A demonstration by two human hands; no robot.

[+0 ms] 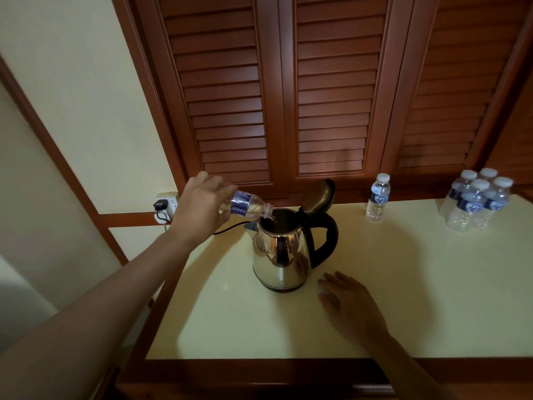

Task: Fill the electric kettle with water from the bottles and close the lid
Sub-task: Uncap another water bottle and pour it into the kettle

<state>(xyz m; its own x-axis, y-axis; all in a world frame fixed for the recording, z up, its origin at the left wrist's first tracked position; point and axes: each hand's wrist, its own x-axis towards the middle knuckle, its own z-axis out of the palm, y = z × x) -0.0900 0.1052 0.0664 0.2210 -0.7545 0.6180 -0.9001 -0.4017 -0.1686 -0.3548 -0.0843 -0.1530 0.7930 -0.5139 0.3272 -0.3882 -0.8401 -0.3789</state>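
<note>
Our left hand (202, 207) grips a tipped bottle (245, 207), water running into the open kettle (281, 252) mid-table (230, 313), lid (318, 197) up. Right hand (350, 306) rests flat and empty nearby. Far right: one capped bottle (377, 197) and a bottle pack (477, 200), water inside.

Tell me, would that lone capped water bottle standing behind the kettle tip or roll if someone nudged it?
The single clear plastic water bottle with a white cap is tall and narrow, so a nudge near its top would probably tip it. Once down, its round body would likely roll on the smooth cream tabletop. It looks full, so probably steadier than an empty one.
</note>
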